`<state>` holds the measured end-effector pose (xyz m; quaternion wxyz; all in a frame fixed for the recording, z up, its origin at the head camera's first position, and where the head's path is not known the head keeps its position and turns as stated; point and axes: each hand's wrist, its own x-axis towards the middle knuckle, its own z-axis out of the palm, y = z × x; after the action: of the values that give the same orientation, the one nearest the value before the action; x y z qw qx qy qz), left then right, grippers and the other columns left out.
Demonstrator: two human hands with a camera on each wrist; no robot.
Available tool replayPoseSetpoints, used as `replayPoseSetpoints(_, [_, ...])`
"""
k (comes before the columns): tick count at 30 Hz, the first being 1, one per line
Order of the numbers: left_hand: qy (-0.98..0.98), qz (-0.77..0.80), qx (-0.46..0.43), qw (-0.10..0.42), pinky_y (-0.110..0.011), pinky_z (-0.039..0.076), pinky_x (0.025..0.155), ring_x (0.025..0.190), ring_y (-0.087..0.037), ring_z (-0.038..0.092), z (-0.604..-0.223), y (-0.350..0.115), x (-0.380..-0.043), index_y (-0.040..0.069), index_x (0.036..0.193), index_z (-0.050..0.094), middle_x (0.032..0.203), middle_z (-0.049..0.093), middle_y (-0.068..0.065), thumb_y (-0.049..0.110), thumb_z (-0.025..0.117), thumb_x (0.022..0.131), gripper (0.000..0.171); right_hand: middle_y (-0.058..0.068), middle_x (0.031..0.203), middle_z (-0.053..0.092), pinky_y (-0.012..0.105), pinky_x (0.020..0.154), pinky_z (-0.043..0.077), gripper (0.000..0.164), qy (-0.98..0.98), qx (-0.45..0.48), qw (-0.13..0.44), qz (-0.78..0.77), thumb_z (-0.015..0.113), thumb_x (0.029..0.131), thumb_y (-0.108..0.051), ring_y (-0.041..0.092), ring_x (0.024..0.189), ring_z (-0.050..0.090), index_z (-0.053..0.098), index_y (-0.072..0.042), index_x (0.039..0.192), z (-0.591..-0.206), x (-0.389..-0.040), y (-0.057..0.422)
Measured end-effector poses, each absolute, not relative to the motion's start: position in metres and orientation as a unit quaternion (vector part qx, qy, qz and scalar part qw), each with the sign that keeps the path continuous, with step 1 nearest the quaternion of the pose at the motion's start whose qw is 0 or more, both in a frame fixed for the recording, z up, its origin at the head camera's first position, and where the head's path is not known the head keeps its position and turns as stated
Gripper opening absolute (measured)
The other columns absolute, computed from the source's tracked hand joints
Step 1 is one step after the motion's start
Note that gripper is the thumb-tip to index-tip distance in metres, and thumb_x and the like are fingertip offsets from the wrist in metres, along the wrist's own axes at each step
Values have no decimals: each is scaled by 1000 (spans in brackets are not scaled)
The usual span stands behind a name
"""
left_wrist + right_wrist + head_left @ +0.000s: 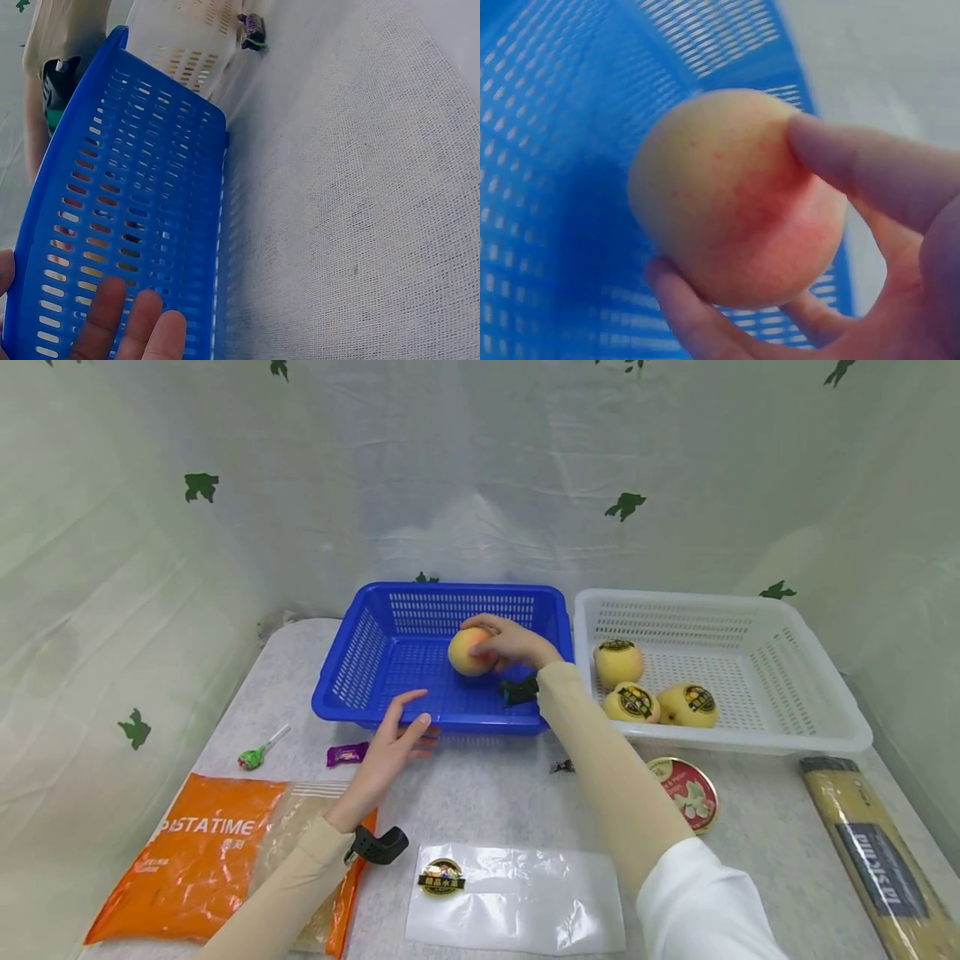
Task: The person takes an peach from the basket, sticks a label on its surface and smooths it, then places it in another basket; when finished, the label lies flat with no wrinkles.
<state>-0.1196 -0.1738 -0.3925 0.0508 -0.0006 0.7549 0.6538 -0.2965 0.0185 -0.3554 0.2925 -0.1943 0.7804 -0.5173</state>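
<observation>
My right hand [513,643] grips a yellow peach [463,653] with a red blush, over the inside of the blue basket [442,724]. In the right wrist view, thumb and fingers spread around the peach [727,195], with the basket's slotted wall behind it. My left hand [382,764] is at the basket's near side, fingers extended and holding nothing. From the left wrist, its fingers [142,322] lie against the slotted outer wall, and a fingertip shows at the rim. Three peaches [618,664] with black-and-gold stickers sit at the left of the white basket [817,739].
Near the left arm lie an orange pasta bag [202,843], a green lollipop [251,758] and a purple-wrapped candy [347,754]. A white plastic bag [525,902] with a sticker lies in front. To the right are a round red tin [693,797] and a long spaghetti pack [877,860].
</observation>
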Motion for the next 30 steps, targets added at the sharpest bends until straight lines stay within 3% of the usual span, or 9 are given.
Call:
replayPoseSetpoints(9, [756, 653, 0, 48, -46, 46, 81, 101, -40, 53, -394, -174, -120, 18, 136, 30, 108, 53, -30, 33, 47, 93, 48, 5, 122, 39, 38, 75, 46, 45, 713, -274, 294, -574, 62, 85, -28, 27, 96, 50, 39, -29, 124, -326, -284, 46])
replayPoseSetpoints(14, [760, 648, -2, 48, -45, 47, 81, 101, -38, 53, -394, -172, -120, 19, 135, 31, 107, 54, -27, 32, 47, 94, 46, 0, 132, 31, 42, 80, 45, 52, 711, -318, 262, -570, 60, 87, -22, 27, 106, 45, 36, -27, 132, -301, -247, 64])
replayPoseSetpoints(18, [760, 648, -1, 48, -44, 47, 81, 101, -39, 53, -394, -172, -120, 18, 136, 31, 108, 54, -27, 33, 47, 94, 48, -2, 136, 26, 44, 85, 43, 54, 707, -330, 268, -565, 59, 87, -15, 28, 108, 46, 33, -21, 134, -288, -210, 79])
replayPoseSetpoints(25, [761, 647, -3, 49, -44, 47, 80, 102, -40, 52, -392, -172, -120, 19, 136, 31, 107, 54, -28, 33, 46, 94, 47, 7, 134, 27, 40, 81, 47, 55, 692, -342, 273, -574, 61, 84, -5, 29, 102, 52, 29, -14, 128, -305, -166, 102])
replayPoseSetpoints(30, [757, 651, -1, 49, -46, 45, 82, 102, -39, 52, -391, -172, -118, 18, 136, 31, 109, 53, -29, 31, 46, 94, 47, 5, 128, 30, 35, 79, 48, 65, 718, -368, 262, -529, 70, 77, -12, 24, 104, 48, 34, -23, 130, -339, -144, 115])
